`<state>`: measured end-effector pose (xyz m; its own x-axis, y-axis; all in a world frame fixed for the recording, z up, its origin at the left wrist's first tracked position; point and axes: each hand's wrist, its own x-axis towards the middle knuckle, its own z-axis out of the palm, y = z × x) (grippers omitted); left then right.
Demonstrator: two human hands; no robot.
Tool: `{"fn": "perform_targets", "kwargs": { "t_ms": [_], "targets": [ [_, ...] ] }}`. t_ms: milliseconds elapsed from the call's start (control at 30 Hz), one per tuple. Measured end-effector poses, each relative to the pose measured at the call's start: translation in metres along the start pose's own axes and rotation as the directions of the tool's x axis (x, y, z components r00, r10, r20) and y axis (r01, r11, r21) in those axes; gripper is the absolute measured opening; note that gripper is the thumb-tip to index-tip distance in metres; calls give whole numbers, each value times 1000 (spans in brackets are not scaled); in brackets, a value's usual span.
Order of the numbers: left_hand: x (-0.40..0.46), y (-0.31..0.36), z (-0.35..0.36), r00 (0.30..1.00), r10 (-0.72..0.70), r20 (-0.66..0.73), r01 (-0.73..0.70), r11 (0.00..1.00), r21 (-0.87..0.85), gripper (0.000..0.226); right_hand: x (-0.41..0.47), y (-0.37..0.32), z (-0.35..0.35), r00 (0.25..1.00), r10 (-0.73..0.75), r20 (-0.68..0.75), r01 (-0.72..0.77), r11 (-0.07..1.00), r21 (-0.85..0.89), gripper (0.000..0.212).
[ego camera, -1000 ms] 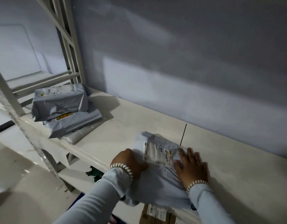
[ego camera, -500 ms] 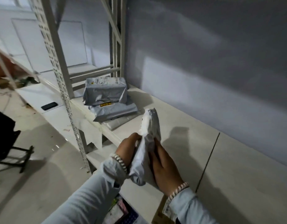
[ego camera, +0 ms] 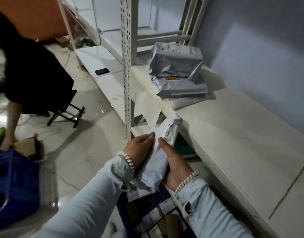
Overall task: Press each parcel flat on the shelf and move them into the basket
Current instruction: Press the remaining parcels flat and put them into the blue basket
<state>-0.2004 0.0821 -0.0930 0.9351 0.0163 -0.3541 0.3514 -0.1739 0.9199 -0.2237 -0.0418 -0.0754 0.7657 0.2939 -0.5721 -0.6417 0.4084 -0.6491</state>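
- White shelving [ego camera: 233, 134] runs along a grey wall, with grey plastic mailers [ego camera: 178, 73] stacked at its far end.
- Left hand [ego camera: 139, 148] and right hand [ego camera: 175, 162] both grip one crumpled white plastic parcel [ego camera: 165, 140], clear of the shelf.
- Its long axis points up and away; the blue mesh basket [ego camera: 158, 198] sits directly below, so the drop is downward.
- Glossy, wrinkled film; printed label near the top.

Camera: one wide-angle view, worn on the person's head.
Facing: forward and steeply down, along the white shelf [ego camera: 233, 134].
Nearness: close; the shelf's front edge runs just beside the lower centre of the frame.
Left of the shelf: open tiled floor [ego camera: 82, 152], seen from above.
Behind the shelf: a grey wall [ego camera: 267, 40], upper right.
Shared scene: none, a single view.
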Motion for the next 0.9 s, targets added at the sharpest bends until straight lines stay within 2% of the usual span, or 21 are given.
{"fn": "perform_targets", "kwargs": {
  "t_ms": [67, 133, 200, 267, 333, 367, 433, 467, 567, 633, 733, 833, 900],
  "targets": [
    [4, -34, -7, 1000, -8, 13, 7, 998, 69, 33, 18, 28, -7, 991, 127, -34, -125, 991, 51, 28],
    [7, -68, -16, 998, -64, 3, 63, 991, 118, 30, 38, 62, -21, 972, 210, -109, -204, 977, 61, 24],
    [11, -104, -30, 984, -172, -54, 179, 969, 170, 32, 53, 93, -37, 944, 260, -204, -257, 966, 42, 25],
    [23, -152, -41, 946, -320, -49, 323, 924, 203, 47, 70, 122, -56, 908, 301, -292, -302, 952, 42, 30],
    [29, -195, -45, 874, -485, 6, 468, 847, 250, 61, 80, 147, -75, 869, 359, -341, -359, 931, 64, 33],
    [28, -217, -43, 813, -580, 51, 548, 792, 268, 59, 83, 161, -86, 849, 397, -348, -394, 915, 83, 36],
    [24, -254, -37, 722, -677, 143, 638, 731, 242, 56, 89, 184, -106, 820, 425, -383, -419, 902, 103, 45],
    [22, -273, -30, 712, -683, 164, 639, 727, 251, 53, 93, 196, -116, 797, 444, -410, -436, 892, 118, 45],
    [24, -303, -12, 767, -617, 177, 515, 756, 404, 13, 102, 226, -140, 768, 457, -448, -441, 885, 147, 28],
    [33, -317, 5, 818, -554, 158, 438, 776, 454, 18, 114, 245, -157, 752, 433, -497, -417, 896, 151, 22],
    [55, -341, 25, 854, -508, 109, 393, 769, 505, 26, 140, 272, -180, 705, 401, -585, -406, 904, 131, 23],
    [85, -371, 38, 887, -447, 116, 336, 796, 503, 21, 179, 296, -203, 677, 370, -636, -438, 897, 57, 19],
    [107, -389, 43, 901, -416, 122, 309, 814, 493, 24, 208, 313, -223, 655, 363, -663, -504, 864, -24, 47]
  ]
}}
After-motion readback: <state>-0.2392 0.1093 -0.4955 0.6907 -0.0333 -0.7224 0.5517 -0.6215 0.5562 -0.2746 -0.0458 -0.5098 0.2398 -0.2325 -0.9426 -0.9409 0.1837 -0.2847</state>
